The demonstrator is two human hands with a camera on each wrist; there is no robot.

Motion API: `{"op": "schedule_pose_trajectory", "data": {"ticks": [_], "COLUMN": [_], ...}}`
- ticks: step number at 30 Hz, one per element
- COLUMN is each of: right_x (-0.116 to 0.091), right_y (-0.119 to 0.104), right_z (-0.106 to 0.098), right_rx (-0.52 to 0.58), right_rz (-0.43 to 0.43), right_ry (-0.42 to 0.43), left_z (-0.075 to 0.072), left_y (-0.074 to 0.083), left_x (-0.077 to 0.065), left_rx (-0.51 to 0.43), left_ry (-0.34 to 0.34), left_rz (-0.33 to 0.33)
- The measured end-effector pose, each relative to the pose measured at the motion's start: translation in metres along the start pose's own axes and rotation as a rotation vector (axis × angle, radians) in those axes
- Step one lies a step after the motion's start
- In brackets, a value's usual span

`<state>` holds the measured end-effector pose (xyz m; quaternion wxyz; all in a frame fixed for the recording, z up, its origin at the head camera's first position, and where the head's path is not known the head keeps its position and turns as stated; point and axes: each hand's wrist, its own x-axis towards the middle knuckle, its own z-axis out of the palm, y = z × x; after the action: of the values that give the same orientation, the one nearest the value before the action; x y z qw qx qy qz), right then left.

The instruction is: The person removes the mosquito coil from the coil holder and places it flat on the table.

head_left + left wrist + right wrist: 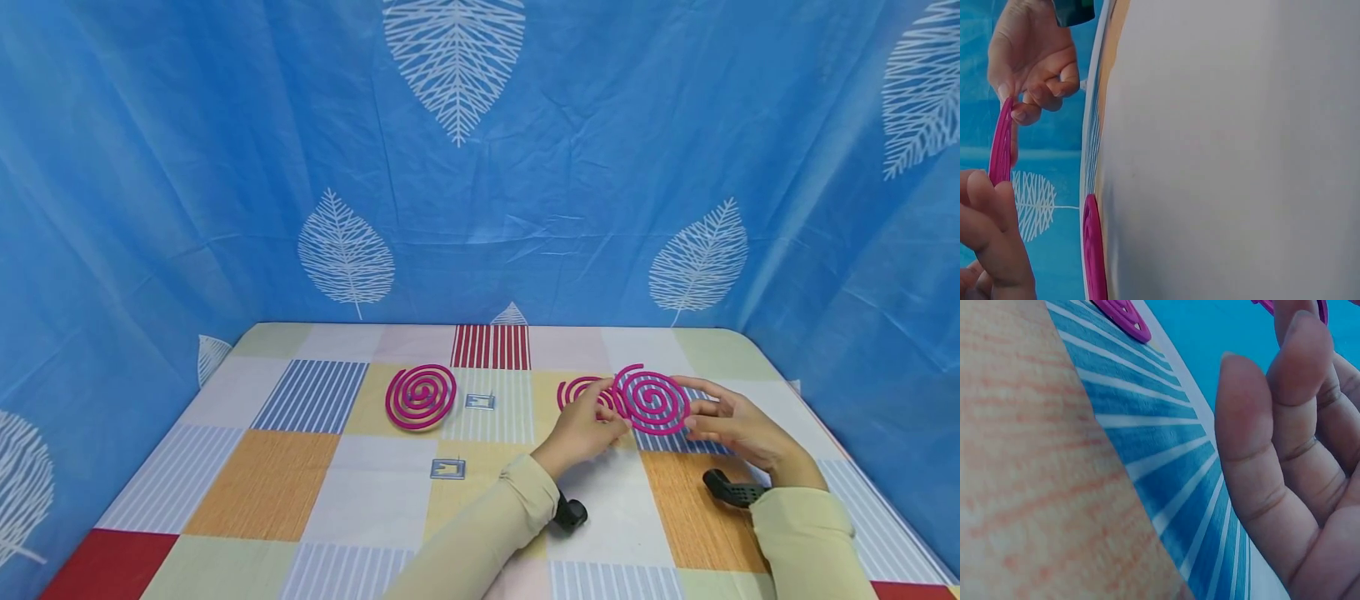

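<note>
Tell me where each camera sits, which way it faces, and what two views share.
Head: on the head, looking forward and down at the patchwork cloth and blue curtain; left hand, right hand and sleeves show.
Left wrist: on that wrist, looking across the cloth; left hand lower left, right hand above.
Right wrist: on that wrist, looking low over the cloth toward the curtain; right hand along the right side.
Shared: head and left wrist both show the pink spiral held in both hands.
</note>
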<state>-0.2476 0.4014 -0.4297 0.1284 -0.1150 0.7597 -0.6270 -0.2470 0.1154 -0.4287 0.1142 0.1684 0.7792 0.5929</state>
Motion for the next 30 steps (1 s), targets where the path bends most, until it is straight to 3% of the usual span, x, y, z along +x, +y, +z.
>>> {"op": "schedule_pose_trajectory", "data": {"ticks": [17,30], "right_x": [-0.011,-0.013], "right_y": [0.008,0.013], "right_z": [-0.013,-0.015], "right_rx": [0.074,0.028], "right_rz": [-0.011,0.125], "right_ry": [0.011,0.106], "left_z": [0.015,0.022], "left_y": [0.003,0.004], "left_x": [0.01,0.017], "left_rx": [-0.113,-0.19], "left_ry": [-0.047,-0.084], "left_rz": [-0.101,-0.17]}}
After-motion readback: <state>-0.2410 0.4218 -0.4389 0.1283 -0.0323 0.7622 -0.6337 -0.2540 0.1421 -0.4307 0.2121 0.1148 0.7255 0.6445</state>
